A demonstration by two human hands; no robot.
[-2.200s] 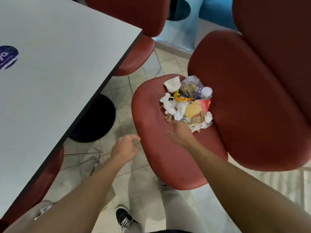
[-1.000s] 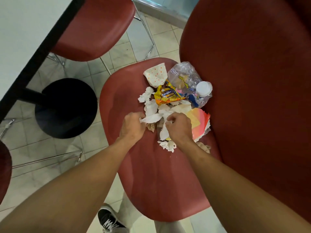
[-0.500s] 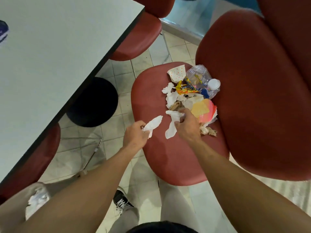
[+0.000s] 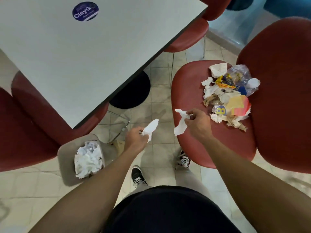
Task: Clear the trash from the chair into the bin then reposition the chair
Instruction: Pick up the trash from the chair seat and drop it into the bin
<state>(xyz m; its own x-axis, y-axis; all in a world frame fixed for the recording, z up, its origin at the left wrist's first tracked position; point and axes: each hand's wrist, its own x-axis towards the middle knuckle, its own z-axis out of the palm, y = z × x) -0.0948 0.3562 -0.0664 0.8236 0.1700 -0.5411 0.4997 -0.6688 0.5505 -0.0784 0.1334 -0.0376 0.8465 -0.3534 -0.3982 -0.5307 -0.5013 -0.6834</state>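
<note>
A: Hands? Left hand (image 4: pixel 136 138) pinches a white tissue (image 4: pixel 150 128) above the floor, near the bin (image 4: pixel 67 165).

B: Right hand (image 4: pixel 197 123) clamps a napkin (image 4: pixel 180 124) over the chair (image 4: pixel 193 91), beside the trash pile (image 4: pixel 227 95).

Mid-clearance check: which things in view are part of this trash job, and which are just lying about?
Part of the job:
- left hand holding a white tissue
- right hand holding a second tissue
- trash pile on the chair seat
- bin, already holding white paper

Just lying about:
- table with its round sticker
- neighbouring red chairs
</note>
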